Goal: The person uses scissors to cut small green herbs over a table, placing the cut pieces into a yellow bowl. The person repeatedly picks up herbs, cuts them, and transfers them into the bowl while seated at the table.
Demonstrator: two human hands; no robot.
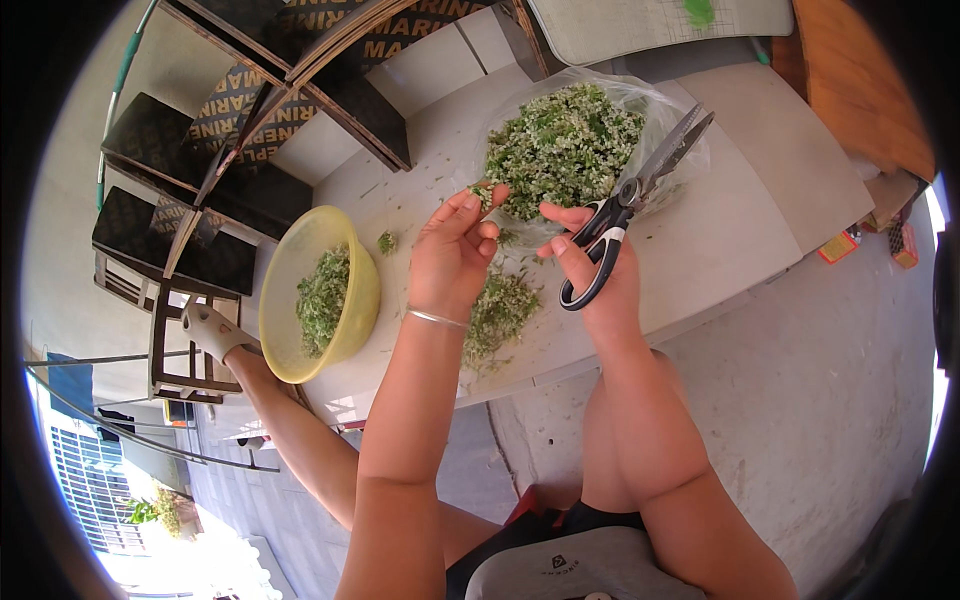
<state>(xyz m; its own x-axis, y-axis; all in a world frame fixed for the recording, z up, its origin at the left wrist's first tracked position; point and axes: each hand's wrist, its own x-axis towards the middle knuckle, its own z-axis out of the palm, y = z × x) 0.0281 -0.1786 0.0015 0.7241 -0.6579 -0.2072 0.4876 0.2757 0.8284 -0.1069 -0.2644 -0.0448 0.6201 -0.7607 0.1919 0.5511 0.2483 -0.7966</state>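
My left hand (455,244) pinches a small white flower cluster (481,196) between thumb and fingers. Around my right hand's (604,270) fingers sit the handles of black-and-white scissors (631,196), with their blades pointing up and to the right, slightly parted. Behind both hands, a clear plastic bag (686,154) holds a heap of white-flowered green sprigs (566,139). A loose pile of cut sprigs (499,311) lies on the table below, between my forearms. To the left a yellow plastic bowl (360,300), tilted in view, contains more sprigs (326,300).
A pale table (720,240) carries everything, with one small cluster (387,243) beside the bowl. Dark plywood shelving (292,90) bearing printed letters stands at the back left. A white board (660,30) is at the top. My foot in a clog (214,330) rests near a wooden stool (180,360).
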